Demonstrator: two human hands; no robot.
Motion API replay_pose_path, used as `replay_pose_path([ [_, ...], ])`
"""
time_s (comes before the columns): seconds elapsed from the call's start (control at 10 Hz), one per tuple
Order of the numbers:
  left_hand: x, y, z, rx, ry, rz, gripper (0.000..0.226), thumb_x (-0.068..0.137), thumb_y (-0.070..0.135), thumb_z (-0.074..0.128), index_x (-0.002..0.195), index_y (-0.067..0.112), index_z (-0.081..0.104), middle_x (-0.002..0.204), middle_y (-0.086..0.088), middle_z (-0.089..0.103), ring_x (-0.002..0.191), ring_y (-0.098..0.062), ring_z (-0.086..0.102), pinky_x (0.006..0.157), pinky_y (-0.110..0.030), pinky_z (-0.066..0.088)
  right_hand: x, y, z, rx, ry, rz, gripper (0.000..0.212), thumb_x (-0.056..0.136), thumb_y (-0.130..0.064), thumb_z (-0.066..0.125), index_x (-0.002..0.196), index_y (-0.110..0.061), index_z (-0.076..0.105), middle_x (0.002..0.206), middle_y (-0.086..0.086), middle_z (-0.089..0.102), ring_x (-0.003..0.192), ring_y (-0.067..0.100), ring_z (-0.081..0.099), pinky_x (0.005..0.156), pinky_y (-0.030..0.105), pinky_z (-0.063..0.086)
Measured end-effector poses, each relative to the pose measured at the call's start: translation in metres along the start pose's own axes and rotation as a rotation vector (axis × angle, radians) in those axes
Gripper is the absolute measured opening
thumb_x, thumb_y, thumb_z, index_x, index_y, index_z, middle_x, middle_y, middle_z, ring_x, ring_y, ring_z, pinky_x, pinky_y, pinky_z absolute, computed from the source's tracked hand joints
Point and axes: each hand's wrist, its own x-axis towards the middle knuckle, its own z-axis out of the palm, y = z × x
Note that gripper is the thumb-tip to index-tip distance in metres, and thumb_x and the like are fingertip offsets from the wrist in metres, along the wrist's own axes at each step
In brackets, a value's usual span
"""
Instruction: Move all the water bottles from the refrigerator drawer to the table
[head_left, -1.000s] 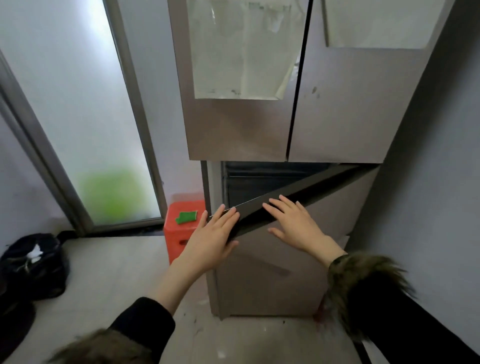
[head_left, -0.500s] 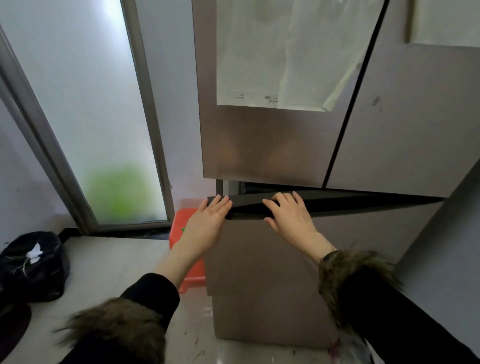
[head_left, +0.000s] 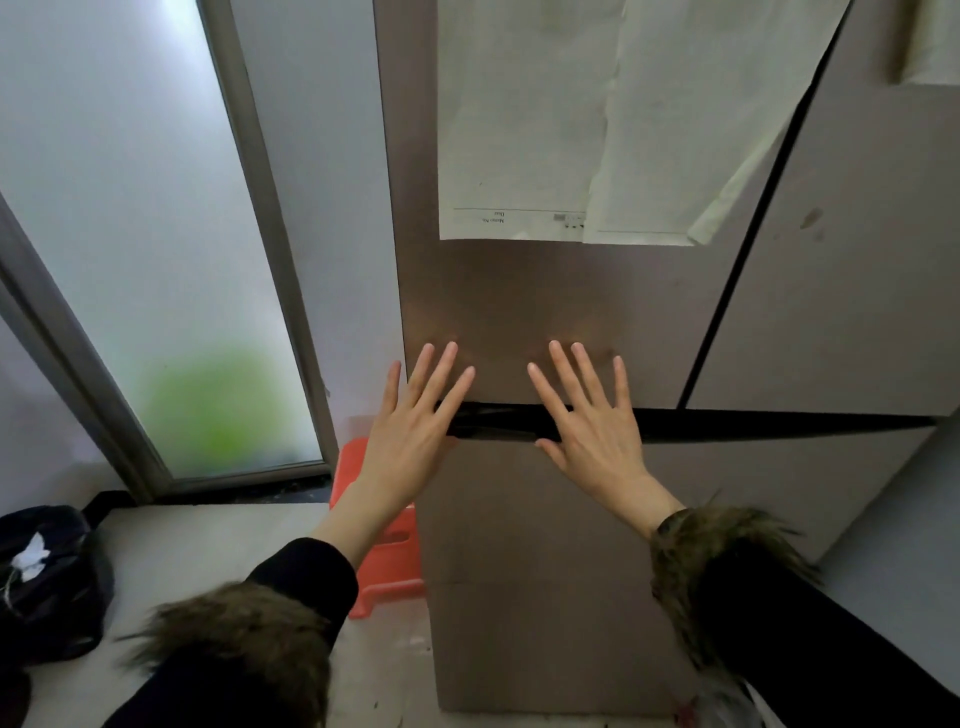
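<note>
The refrigerator drawer (head_left: 524, 545) is a brown metallic front below the upper doors, with only a thin dark gap along its top edge. My left hand (head_left: 410, 431) is flat with fingers spread, over the drawer's top left corner. My right hand (head_left: 592, 421) is also flat and spread, over the drawer's top edge near the middle. Both hands hold nothing. No water bottles and no table are in view.
The upper refrigerator doors (head_left: 519, 301) carry taped paper sheets (head_left: 524, 130). An orange plastic stool (head_left: 384, 540) stands left of the drawer. A frosted glass door (head_left: 135, 234) is at left, a black bag (head_left: 47, 577) on the floor at lower left, a grey wall (head_left: 904, 519) at right.
The drawer stood wide open, then slid inward until only a thin gap shows. Both hands went from its top edge to flat with fingers spread. The view moved closer.
</note>
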Motion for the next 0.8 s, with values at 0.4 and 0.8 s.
replay_pose_path([
  [0.4, 0.007, -0.003, 0.035, 0.029, 0.119, -0.031, 0.108, 0.069, -0.006, 0.069, 0.149, 0.023, 0.002, 0.157, -0.004, -0.013, 0.144, -0.027, -0.011, 0.117, -0.043, -0.012, 0.005, -0.005, 0.032, -0.159, 0.140, 0.066, 0.116, 0.064, -0.022, 0.082, 0.149, -0.021, 0.005, 0.156, 0.009, -0.016, 0.144, 0.027, -0.013, 0.112, 0.056, 0.014],
  [0.8, 0.010, 0.003, -0.018, -0.103, 0.286, 0.001, 0.054, 0.073, 0.007, 0.070, 0.124, 0.008, 0.051, 0.139, -0.018, 0.045, 0.134, -0.034, 0.037, 0.110, -0.053, 0.029, 0.018, 0.009, -0.032, 0.067, 0.441, 0.028, 0.042, 0.086, -0.031, 0.054, 0.125, -0.013, 0.055, 0.120, 0.007, 0.062, 0.117, 0.025, 0.055, 0.103, 0.050, 0.034],
])
